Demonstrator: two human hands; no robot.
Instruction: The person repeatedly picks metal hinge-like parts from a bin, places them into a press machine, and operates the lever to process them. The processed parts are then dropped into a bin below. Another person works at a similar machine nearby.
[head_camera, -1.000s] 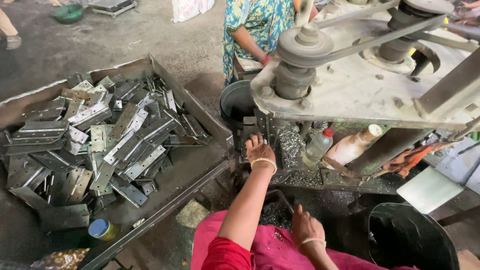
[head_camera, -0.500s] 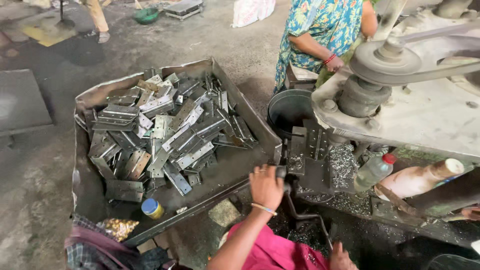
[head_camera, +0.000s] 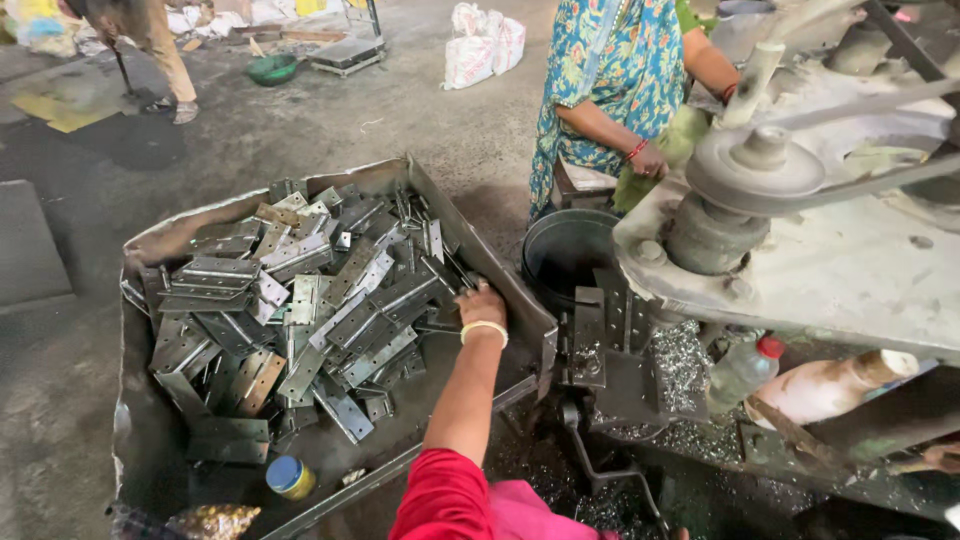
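Left hand, pale bangle at wrist, reaches into the battered grey sheet-metal tray. Fingers rest among the heap of flat grey steel hinge plates at the pile's right edge; grip curled, whether it has closed on a plate cannot be told. Right hand out of view. Round dark metal bucket stands just beside the tray.

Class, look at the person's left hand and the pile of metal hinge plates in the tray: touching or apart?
Touching. The head view shows the left hand lying on the hinge plates at the pile's right edge, fingers among them, no gap visible.
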